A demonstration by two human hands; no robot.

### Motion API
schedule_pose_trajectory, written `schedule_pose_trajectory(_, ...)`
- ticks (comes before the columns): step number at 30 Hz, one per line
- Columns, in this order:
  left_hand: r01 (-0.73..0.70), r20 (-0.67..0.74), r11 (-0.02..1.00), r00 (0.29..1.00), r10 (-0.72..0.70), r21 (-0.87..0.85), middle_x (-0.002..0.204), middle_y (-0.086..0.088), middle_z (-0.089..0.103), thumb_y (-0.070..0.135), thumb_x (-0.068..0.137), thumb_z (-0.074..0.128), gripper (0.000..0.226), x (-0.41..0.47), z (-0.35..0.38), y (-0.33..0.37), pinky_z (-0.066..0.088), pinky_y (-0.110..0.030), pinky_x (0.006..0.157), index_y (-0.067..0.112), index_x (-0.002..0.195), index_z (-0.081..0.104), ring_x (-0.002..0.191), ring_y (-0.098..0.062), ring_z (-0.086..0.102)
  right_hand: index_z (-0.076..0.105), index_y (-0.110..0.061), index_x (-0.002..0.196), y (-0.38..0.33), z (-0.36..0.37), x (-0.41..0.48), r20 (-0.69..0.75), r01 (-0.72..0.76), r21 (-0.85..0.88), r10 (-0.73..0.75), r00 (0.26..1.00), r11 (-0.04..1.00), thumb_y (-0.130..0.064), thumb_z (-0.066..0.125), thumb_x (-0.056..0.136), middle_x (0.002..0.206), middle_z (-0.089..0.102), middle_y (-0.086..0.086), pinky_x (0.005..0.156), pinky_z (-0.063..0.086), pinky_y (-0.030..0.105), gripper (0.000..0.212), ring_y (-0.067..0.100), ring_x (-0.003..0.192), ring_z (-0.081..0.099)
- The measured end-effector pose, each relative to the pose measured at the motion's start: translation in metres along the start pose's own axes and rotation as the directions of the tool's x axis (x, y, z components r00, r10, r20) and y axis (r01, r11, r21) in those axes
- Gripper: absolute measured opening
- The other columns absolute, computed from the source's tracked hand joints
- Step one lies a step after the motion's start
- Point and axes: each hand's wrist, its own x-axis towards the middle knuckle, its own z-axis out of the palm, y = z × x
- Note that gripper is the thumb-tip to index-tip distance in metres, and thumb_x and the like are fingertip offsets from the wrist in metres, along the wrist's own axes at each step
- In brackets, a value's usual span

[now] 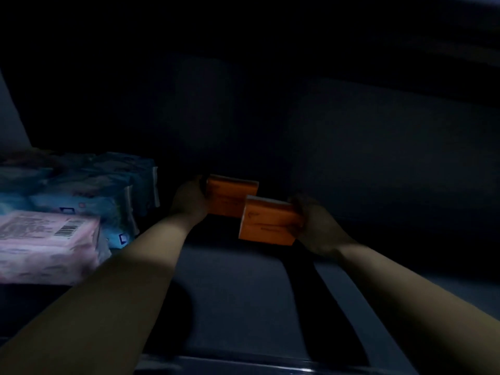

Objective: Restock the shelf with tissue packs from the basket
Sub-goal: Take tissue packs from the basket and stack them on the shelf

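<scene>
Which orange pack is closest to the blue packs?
The far orange pack, held by the left hand, just right of the blue packs. The near orange pack, in the right hand, is further right.

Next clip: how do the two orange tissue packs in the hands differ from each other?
The left orange pack, gripped by the left hand, sits deeper in the shelf; the right orange pack, gripped by the right hand, is nearer the camera. The right orange pack shows whole and covers the left orange pack's lower right corner. Both are orange, alike in shape, each held at its outer end.
</scene>
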Motion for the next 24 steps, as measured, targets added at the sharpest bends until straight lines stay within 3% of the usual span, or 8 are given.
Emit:
schedule_pose_trajectory(3,-0.004,-0.023,1.0,1.0,0.003,-0.011,0.138,-0.009,0.05,0.026,0.098,0.048,0.041,-0.005,-0.009,-0.004,0.032,-0.018,0.086,0.013,0.137,0.047,0.122,-0.025,0.049,0.048,-0.013,0.122,-0.016,0.013,0.008,-0.023,0.02,0.078,-0.019,1.0,0.997,-0.007,0.062,0.082,0.109,0.055,0.004,0.074,0.035,0.015,0.043,0.016,0.096,0.055)
schedule_pose_trajectory(6,0.003,-0.077,1.0,0.997,-0.003,0.007,0.14,-0.008,0.05,0.03,0.098,0.046,0.044,-0.014,-0.02,-0.007,0.033,-0.021,0.09,0.013,0.138,0.047,0.124,-0.024,0.049,0.047,-0.015,0.129,-0.031,0.029,0.021,-0.053,0.045,0.074,-0.041,0.998,0.996,-0.006,0.06,0.081,0.118,0.05,0.011,0.079,0.032,0.014,0.05,0.023,0.108,0.051)
schedule_pose_trajectory(10,0.027,-0.132,0.999,0.991,-0.022,0.032,0.14,-0.007,0.05,0.023,0.098,0.047,0.04,-0.025,-0.032,-0.008,0.036,-0.024,0.097,0.012,0.136,0.05,0.125,-0.025,0.049,0.043,-0.016,0.135,-0.043,0.047,0.036,-0.085,0.0,0.104,0.009,0.996,0.995,-0.001,0.05,0.084,0.126,0.044,0.016,0.077,0.027,0.007,0.054,0.027,0.109,0.049)
schedule_pose_trajectory(14,0.017,-0.147,0.998,0.989,-0.008,0.059,0.135,-0.007,0.055,0.021,0.095,0.053,0.036,-0.034,-0.034,-0.009,0.036,-0.021,0.096,0.007,0.127,0.058,0.122,-0.024,0.053,0.041,-0.014,0.129,-0.046,0.053,0.038,-0.132,-0.054,0.155,0.075,0.988,0.986,0.002,0.046,0.083,0.122,0.045,0.014,0.081,0.033,0.018,0.049,0.023,0.103,0.05)
schedule_pose_trajectory(19,-0.021,-0.132,0.997,0.991,0.031,0.077,0.128,-0.011,0.06,0.023,0.093,0.053,0.04,-0.051,-0.033,-0.002,0.042,-0.029,0.095,0.01,0.131,0.053,0.117,-0.028,0.056,0.038,-0.018,0.134,-0.047,0.047,0.025,-0.115,-0.084,0.144,0.101,0.988,0.986,-0.014,0.054,0.088,0.132,0.043,0.011,0.086,0.037,0.024,0.049,0.026,0.114,0.05)
schedule_pose_trajectory(24,-0.07,-0.081,0.996,0.994,0.074,0.058,0.119,-0.006,0.063,0.022,0.092,0.053,0.033,-0.076,-0.032,0.017,0.047,-0.03,0.088,0.017,0.125,0.056,0.109,-0.028,0.06,0.031,-0.02,0.146,-0.044,0.023,-0.004,-0.077,-0.095,-0.012,0.094,0.993,0.995,-0.027,0.055,0.093,0.147,0.036,0.012,0.103,0.035,0.029,0.058,0.029,0.132,0.039)
